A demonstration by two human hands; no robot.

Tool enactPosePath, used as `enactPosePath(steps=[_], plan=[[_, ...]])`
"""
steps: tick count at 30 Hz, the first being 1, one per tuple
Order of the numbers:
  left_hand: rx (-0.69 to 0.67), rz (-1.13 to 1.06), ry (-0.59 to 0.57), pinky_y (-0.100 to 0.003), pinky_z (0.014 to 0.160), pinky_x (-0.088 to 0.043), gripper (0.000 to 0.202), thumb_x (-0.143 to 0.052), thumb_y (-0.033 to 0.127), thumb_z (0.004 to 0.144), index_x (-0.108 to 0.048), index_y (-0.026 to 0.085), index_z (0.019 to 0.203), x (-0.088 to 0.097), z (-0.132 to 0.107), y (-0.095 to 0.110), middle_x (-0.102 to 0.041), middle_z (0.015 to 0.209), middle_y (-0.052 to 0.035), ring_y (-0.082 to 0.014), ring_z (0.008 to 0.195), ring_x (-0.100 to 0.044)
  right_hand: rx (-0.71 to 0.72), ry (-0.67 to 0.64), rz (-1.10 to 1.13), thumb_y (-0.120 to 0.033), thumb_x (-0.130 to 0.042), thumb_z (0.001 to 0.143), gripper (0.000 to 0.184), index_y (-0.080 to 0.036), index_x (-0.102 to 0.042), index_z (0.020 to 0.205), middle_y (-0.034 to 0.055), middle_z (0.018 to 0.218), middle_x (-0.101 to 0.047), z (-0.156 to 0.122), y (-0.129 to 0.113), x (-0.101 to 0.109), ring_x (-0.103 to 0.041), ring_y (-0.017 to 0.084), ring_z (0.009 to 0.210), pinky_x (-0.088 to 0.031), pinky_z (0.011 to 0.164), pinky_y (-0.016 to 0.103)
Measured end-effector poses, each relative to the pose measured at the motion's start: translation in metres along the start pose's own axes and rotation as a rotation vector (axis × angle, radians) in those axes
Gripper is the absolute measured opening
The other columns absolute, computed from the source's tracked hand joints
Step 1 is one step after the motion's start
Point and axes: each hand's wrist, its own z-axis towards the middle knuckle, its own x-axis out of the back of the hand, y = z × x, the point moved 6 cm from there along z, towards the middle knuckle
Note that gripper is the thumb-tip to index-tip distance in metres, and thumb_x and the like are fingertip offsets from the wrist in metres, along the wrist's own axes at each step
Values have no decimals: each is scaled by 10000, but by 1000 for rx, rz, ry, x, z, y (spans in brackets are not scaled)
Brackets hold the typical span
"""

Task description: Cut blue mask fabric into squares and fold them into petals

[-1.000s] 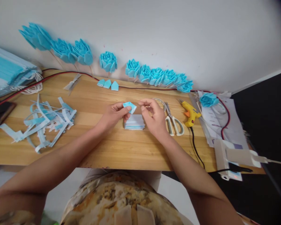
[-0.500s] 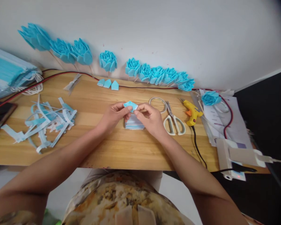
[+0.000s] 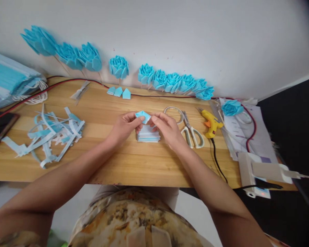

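My left hand (image 3: 126, 125) pinches a small folded piece of blue mask fabric (image 3: 142, 116) between thumb and fingers, above the middle of the table. The fingertips of my right hand (image 3: 166, 125) are closed at its right corner; the exact contact is hard to see. Below both hands lies a stack of cut white-and-blue fabric pieces (image 3: 148, 134), partly covered by my fingers. Farther back, three folded blue petals (image 3: 118, 92) rest in a row on the wood. To the right of my right hand are white-handled scissors (image 3: 192, 133) and a roll of tape (image 3: 173, 114).
A yellow glue gun (image 3: 210, 123) with a black cord lies right of the scissors. Blue fabric flowers (image 3: 118, 67) on sticks line the wall. Fabric scraps (image 3: 51, 133) and packed masks (image 3: 10, 77) are at left. A power strip (image 3: 247, 173) stands at the right edge.
My right thumb has slid off the face of the folded piece toward its right corner, and the right hand has shifted slightly rightward. More of the stack beneath shows.
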Motion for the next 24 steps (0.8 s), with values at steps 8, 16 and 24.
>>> enactPosePath(steps=[8,16,24], plan=[[-40,102,-2,-214,532,-425,291,-692,314,786,-577,162,566,-4,-4,11,-579,532,18,-80,501,-504,13,-33,-54,-415,-686,774,232,-195,-618,755,-36,653,-564,0,1,-3,-512,99,592,-419,549,236],[-19,-70,-67,-219,519,-438,329,-656,427,862,-618,160,674,-2,2,-3,-605,581,3,-91,511,-524,36,-25,-58,-382,-677,768,202,-197,-609,728,-45,602,-537,0,1,-2,-495,100,567,-375,540,239],[-2,-115,-33,-202,484,-383,351,-710,440,821,-588,160,648,1,3,-1,-568,536,20,-68,469,-467,18,-23,-54,-368,-678,761,194,-194,-604,716,-49,593,-536,1,0,-2,-494,98,549,-366,535,242]])
